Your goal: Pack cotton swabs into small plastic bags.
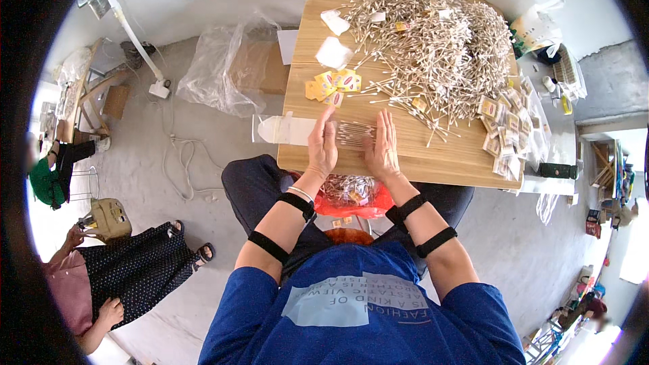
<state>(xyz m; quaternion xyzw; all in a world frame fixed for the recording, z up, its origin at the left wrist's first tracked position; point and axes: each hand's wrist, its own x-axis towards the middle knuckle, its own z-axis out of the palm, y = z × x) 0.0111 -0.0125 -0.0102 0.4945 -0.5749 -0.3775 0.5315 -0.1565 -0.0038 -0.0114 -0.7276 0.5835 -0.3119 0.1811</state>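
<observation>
Near the table's front edge, a row of cotton swabs (pixel 355 134) lies side by side between my two hands. My left hand (pixel 323 143) stands on edge at the row's left end, fingers stretched out. Facing it, my right hand (pixel 383 149) is upright at the right end, its fingers straight too. Left of my left hand lies a clear plastic sleeve with a white card (pixel 287 130), sticking out past the table edge. Small yellow printed cards (pixel 336 83) are spread just beyond. A big heap of loose cotton swabs (pixel 439 44) covers the far part of the table.
Filled swab packets (pixel 503 128) are piled at the table's right. White paper pieces (pixel 333 53) lie at the far left. A red bag of swabs (pixel 353 192) sits at my lap. Clear plastic sheeting (pixel 223 67) covers a carton left of the table. A seated person (pixel 88 284) is at lower left.
</observation>
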